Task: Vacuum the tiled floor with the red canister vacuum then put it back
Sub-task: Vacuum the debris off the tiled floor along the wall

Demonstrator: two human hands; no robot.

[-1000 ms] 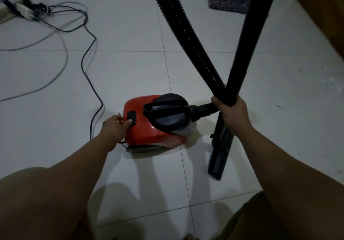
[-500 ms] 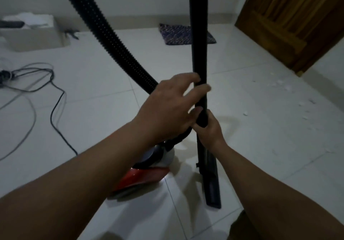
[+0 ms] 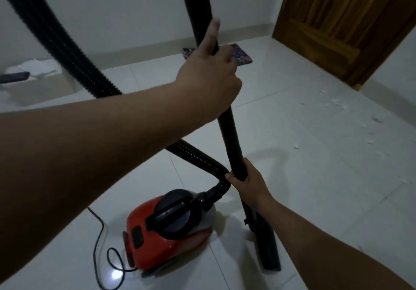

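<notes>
The red canister vacuum [image 3: 157,242] sits on the white tiled floor [image 3: 315,188] low in the middle, black handle on top. Its ribbed black hose [image 3: 67,51] arcs up past the top left and loops back to the canister. A black wand [image 3: 231,141] stands nearly upright, its nozzle [image 3: 267,251] on the floor right of the canister. My left hand [image 3: 209,80] grips the wand high up, thumb along the tube. My right hand [image 3: 247,181] holds the wand lower down, beside the hose bend.
White crumbs [image 3: 337,107] lie scattered on the tiles at the right, near a wooden door [image 3: 342,19]. A patterned mat [image 3: 238,55] lies by the far wall. A low box with papers [image 3: 33,80] is at the left. The power cord [image 3: 101,244] curls left of the canister.
My left hand left the canister's rear, rose and closed on the wand high up. The view lifted towards the wall and door. The right hand kept its hold on the wand.
</notes>
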